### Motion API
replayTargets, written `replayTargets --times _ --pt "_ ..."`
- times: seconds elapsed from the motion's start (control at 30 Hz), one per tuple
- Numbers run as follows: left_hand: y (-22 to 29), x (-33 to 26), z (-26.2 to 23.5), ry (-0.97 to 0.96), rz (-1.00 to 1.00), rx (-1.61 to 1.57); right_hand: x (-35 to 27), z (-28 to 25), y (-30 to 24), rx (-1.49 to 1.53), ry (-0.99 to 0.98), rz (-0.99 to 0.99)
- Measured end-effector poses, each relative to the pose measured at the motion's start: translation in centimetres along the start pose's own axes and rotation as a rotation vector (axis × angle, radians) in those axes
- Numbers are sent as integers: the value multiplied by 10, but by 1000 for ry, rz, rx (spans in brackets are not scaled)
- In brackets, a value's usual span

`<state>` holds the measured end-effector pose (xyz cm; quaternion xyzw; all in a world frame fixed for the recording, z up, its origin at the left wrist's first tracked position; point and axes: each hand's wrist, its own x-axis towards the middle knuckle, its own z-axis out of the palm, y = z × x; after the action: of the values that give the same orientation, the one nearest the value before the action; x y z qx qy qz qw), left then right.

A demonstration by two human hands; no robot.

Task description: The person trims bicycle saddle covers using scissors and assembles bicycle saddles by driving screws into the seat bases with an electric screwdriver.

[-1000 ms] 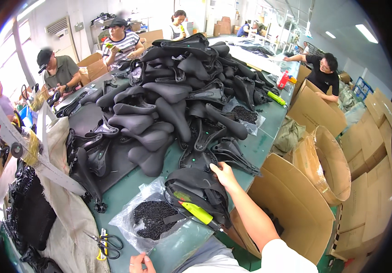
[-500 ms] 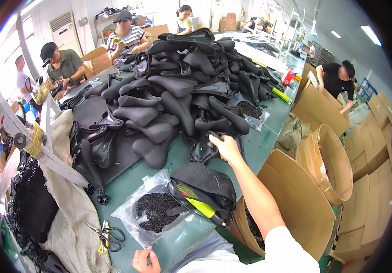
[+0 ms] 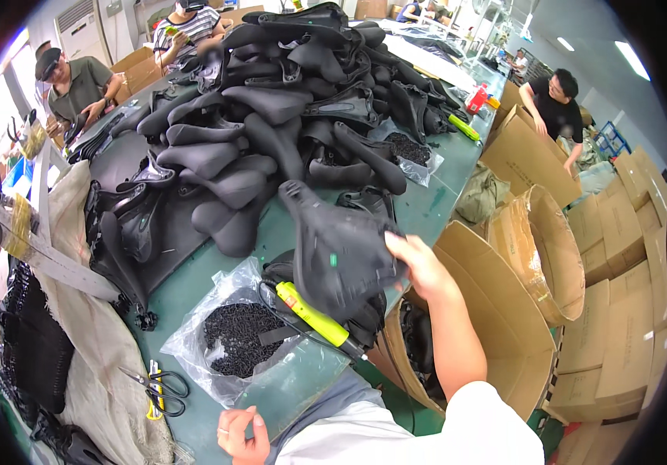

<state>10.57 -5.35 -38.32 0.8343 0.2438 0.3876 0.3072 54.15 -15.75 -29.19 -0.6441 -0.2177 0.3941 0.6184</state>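
meanwhile right hand grips one black saddle, one yellow screwdriver beneath.

A long green surface runs away from the near edge, most of it buried under a tall heap of black bicycle saddles. Near the front lies a clear plastic bag of small black parts, with a yellow-handled power screwdriver just beside it. A second clear bag of black parts sits farther back by the heap. At the far right edge lie another yellow-green tool and a red container.
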Motion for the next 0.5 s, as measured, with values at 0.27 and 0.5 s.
replayTargets --times 0.27,0.5 --pt "71 97 -45 -485 487 562 -66 94 36 -344 -977 -223" --pt "10 10 -63 -667 -252 291 -54 91 57 -1053 204 -762"
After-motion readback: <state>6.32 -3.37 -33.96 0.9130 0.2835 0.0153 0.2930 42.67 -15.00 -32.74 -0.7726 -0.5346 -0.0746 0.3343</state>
